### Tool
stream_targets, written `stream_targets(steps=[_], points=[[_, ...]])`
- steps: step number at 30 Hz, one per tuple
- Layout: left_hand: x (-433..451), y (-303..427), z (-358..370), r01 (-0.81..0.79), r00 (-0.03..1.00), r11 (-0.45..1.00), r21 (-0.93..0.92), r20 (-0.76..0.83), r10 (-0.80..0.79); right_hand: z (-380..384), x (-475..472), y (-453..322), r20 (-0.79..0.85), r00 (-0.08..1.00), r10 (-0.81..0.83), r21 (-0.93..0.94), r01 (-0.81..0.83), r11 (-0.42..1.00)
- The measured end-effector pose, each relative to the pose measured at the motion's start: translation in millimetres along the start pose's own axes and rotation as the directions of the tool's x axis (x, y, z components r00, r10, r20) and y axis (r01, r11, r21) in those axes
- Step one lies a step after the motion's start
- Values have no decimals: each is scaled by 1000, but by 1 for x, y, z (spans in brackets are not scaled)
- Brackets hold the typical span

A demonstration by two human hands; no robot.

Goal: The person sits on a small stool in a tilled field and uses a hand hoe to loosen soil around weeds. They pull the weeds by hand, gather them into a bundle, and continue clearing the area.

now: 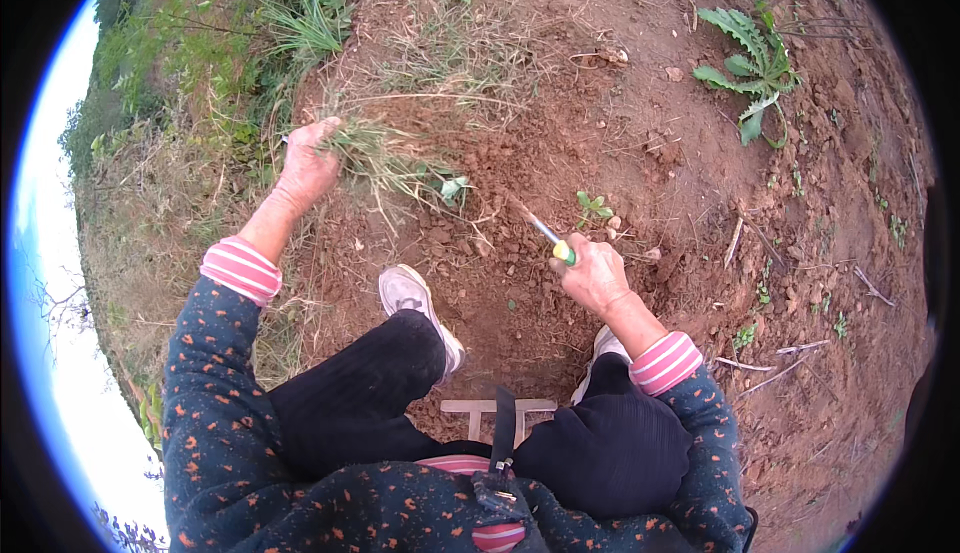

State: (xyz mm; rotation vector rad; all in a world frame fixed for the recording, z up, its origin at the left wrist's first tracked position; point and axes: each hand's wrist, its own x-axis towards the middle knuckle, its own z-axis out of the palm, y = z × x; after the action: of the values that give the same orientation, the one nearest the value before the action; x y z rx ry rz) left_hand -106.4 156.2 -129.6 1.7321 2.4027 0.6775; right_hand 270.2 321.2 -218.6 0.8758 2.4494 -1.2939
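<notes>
My left hand (310, 159) is closed around a clump of uprooted-looking grass and weeds (382, 155), held over reddish soil at the left. The clump is slightly blurred, and a broader pale-green leaf shows at its right end. In my right hand (596, 274) is a hand tool (546, 231) with a yellow and green handle and a slim metal shaft. Its tip points up and left towards loosened soil (487, 159); I cannot tell whether it touches the ground. A small leafy weed (593, 206) grows just above that hand.
Dry grass (469, 54) lies farther ahead. Taller green plants (300, 24) line the left side. A large jagged-leaved weed (750, 65) grows at the upper right, with scattered twigs (772, 379) below. A low wooden stool (499, 406) shows between my legs, behind my shoes (409, 294).
</notes>
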Motion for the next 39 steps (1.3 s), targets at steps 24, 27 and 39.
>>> stream_targets(steps=[24,27,39], points=[[-81,78,37,305,909,951,-59,316,-272,24,50,-39,100,989,105,102,-115,988],[-61,99,47,41,892,991,124,443,-92,9,37,-43,15,973,-230,-88,230,969],[71,119,179,-548,803,452,704,594,49,-33,-76,50,-222,943,249,147,-220,964]])
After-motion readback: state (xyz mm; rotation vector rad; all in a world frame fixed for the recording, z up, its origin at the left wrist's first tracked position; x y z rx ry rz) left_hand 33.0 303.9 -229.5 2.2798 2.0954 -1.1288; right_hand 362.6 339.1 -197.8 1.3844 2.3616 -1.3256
